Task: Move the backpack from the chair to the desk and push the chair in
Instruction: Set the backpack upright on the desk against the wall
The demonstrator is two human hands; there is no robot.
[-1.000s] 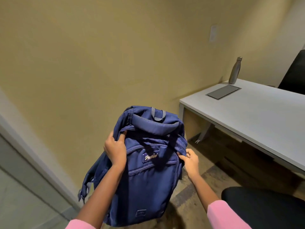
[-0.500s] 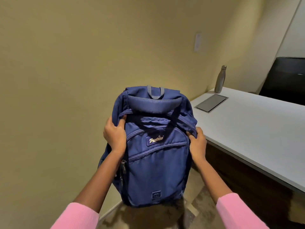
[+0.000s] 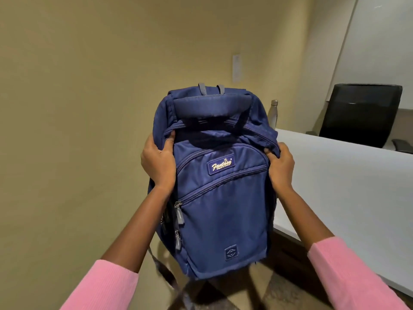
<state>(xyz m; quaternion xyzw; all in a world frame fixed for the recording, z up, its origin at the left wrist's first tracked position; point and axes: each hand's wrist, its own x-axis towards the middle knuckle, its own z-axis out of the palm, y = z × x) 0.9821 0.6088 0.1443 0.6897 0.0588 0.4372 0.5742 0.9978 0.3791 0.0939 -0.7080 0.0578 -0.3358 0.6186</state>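
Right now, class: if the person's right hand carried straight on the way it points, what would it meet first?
The right hand is already gripping the navy-blue fabric backpack, so it would press into that at once. Beyond stands the slim steel bottle on the white desk, though depth is unclear.

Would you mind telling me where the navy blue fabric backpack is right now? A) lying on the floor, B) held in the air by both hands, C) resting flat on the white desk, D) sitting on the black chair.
B: the navy blue fabric backpack hangs upright between the left hand and right hand, which grip its sides, its bottom beside the white desk edge, not on it.
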